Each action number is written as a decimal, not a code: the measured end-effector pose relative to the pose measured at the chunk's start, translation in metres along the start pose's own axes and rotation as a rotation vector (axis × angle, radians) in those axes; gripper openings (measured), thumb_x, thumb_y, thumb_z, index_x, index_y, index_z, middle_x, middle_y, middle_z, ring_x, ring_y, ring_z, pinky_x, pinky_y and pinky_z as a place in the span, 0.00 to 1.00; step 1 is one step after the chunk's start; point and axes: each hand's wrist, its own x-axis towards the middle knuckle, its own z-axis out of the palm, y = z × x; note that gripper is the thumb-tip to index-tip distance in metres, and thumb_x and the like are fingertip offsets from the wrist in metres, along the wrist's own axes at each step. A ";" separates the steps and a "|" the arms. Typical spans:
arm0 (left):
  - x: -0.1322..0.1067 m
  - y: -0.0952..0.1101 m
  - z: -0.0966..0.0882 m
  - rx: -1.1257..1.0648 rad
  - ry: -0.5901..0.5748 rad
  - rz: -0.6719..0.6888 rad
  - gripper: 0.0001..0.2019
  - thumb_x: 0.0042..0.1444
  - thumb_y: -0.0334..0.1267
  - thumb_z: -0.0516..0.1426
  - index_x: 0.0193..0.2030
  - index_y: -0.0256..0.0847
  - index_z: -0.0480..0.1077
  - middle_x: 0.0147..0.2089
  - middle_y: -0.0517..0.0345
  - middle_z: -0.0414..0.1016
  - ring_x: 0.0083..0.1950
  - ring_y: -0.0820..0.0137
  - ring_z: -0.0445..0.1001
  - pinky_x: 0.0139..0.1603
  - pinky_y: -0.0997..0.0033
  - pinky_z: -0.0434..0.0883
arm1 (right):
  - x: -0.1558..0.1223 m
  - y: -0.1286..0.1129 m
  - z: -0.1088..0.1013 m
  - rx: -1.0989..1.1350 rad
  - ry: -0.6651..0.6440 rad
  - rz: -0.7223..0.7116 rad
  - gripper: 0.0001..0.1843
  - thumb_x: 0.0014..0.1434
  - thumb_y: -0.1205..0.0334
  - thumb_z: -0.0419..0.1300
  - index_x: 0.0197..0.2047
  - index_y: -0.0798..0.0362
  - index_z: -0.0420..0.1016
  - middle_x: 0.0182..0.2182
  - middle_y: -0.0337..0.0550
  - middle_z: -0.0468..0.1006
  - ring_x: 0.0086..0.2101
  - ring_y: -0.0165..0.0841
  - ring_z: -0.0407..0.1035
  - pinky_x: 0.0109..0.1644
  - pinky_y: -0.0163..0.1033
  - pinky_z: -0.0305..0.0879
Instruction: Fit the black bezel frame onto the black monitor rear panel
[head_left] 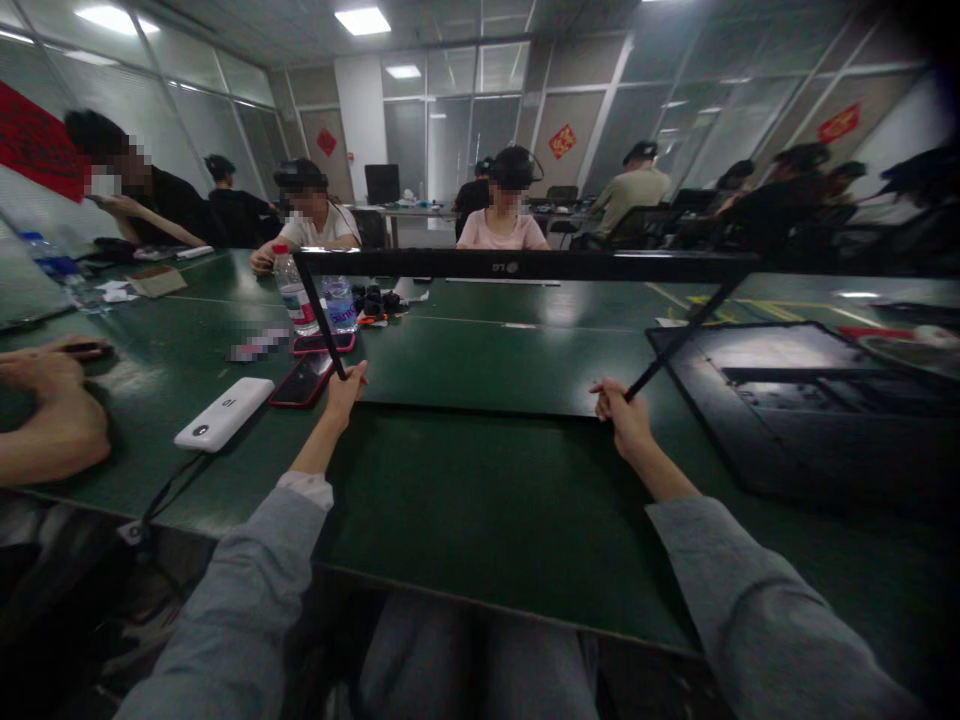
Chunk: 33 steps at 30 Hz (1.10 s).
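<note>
A thin black LG monitor bezel (pixel 420 264), an open rectangular frame, is tilted up over the green table (pixel 480 500). Its logo bar is on the far side and appears upside down. My left hand (pixel 343 392) is closed around the left side bar near its lower end. On the opposite side bar, my right hand (pixel 626 418) grips at about the same height. The near bar runs between both hands, low over the tabletop; whether it touches the table I cannot tell.
A dark monitor panel (pixel 697 400) lies at right. Left of the bezel are a red-edged phone (pixel 302 380), a white power bank (pixel 225 414) with a cable, and bottles (pixel 297 300). Another person's arm (pixel 56 425) rests on the table at left. Several people sit beyond.
</note>
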 end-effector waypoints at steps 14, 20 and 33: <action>0.001 -0.002 -0.001 -0.031 -0.026 0.003 0.21 0.57 0.51 0.62 0.21 0.40 0.64 0.15 0.70 0.51 0.17 0.80 0.50 0.21 0.75 0.50 | 0.000 0.002 -0.001 -0.039 -0.011 0.001 0.28 0.56 0.32 0.63 0.31 0.51 0.73 0.16 0.31 0.57 0.19 0.27 0.55 0.23 0.37 0.53; -0.001 0.000 -0.001 -0.013 -0.008 -0.018 0.21 0.58 0.50 0.61 0.21 0.41 0.63 0.15 0.70 0.50 0.17 0.80 0.50 0.21 0.75 0.50 | 0.002 0.004 -0.002 -0.039 -0.009 0.018 0.29 0.54 0.31 0.64 0.32 0.51 0.74 0.17 0.32 0.59 0.19 0.27 0.56 0.24 0.37 0.54; -0.006 0.010 0.000 0.000 -0.028 -0.093 0.13 0.58 0.46 0.59 0.29 0.39 0.69 0.17 0.71 0.51 0.17 0.80 0.49 0.19 0.76 0.48 | 0.005 0.006 0.001 -0.094 0.044 0.007 0.29 0.49 0.32 0.66 0.37 0.50 0.70 0.19 0.32 0.61 0.21 0.29 0.58 0.27 0.38 0.57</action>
